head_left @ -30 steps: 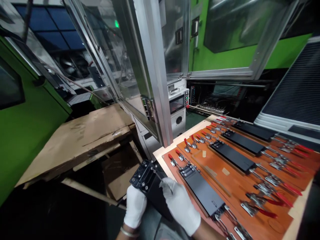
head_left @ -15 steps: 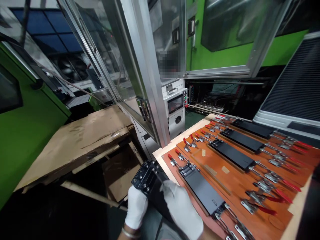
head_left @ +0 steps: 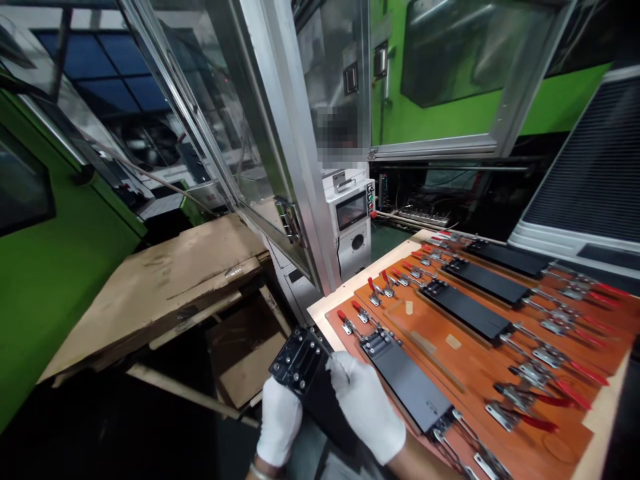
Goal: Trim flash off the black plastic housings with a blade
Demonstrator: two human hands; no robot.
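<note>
A long black plastic panel (head_left: 323,403) is tilted up in front of me, with several round metal inserts on its block-like far end. My left hand (head_left: 281,417), in a white glove, is closed around the panel's left side from below. Over the right edge is my white-gloved right hand (head_left: 367,403), its fingers pinched on a thin, slender tool (head_left: 326,347). The tool's tip lies against or close to the panel's edge; whether it touches cannot be made out. Beside my right hand, a similar dark panel (head_left: 410,383) lies clamped on an orange fixture board (head_left: 480,407).
More black panels (head_left: 465,310) sit on the board between red-handled toggle clamps (head_left: 525,413). A metal-framed glass door (head_left: 287,133) stands ahead. To the left are a cardboard-covered table (head_left: 165,280) and a green machine (head_left: 75,300). A control box (head_left: 353,210) stands behind.
The panel and both hands sit slightly farther right and lower in view. The right hand stays pinched at the panel's right edge. The fixture board's panels have kept their places.
</note>
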